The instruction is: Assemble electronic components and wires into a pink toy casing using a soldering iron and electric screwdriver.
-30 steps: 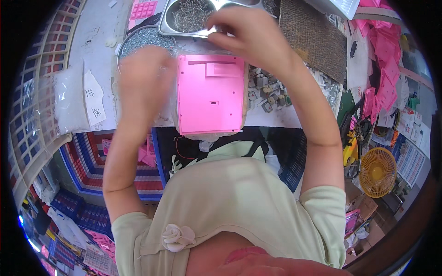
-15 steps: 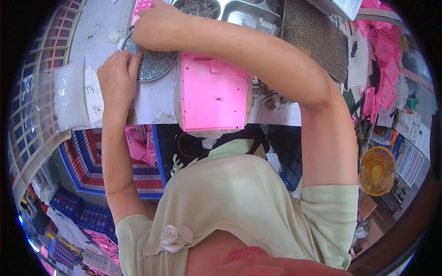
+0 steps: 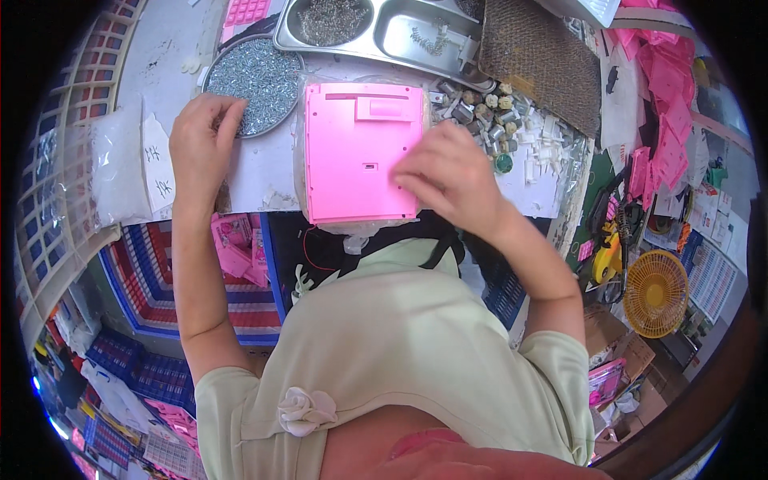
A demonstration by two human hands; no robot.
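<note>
A flat pink plastic casing [image 3: 340, 164] with small holes and a rectangular recess lies in front of me on a clear-wrapped pad. My right hand [image 3: 452, 172] is over its right edge, fingertips pinched together close to the holes there; whatever they hold is too small to see. At the near left rim of a round metal dish [image 3: 298, 108] is my left hand [image 3: 204, 136], its fingers curled and thumb drawn in. I cannot make out anything between them. Many small silvery screws [image 3: 256, 80] fill that dish.
Behind the casing stands a metal compartment tray [image 3: 384, 48] of small parts. Little motors [image 3: 464, 112] and white plastic pieces [image 3: 548, 148] are heaped to the right, beside a brown woven mat [image 3: 540, 64]. A plastic bag [image 3: 120, 172] lies at left.
My right hand has come back from the far side of the screw dish to the casing's right edge. My left hand stays beside the dish. The casing has shifted slightly left.
</note>
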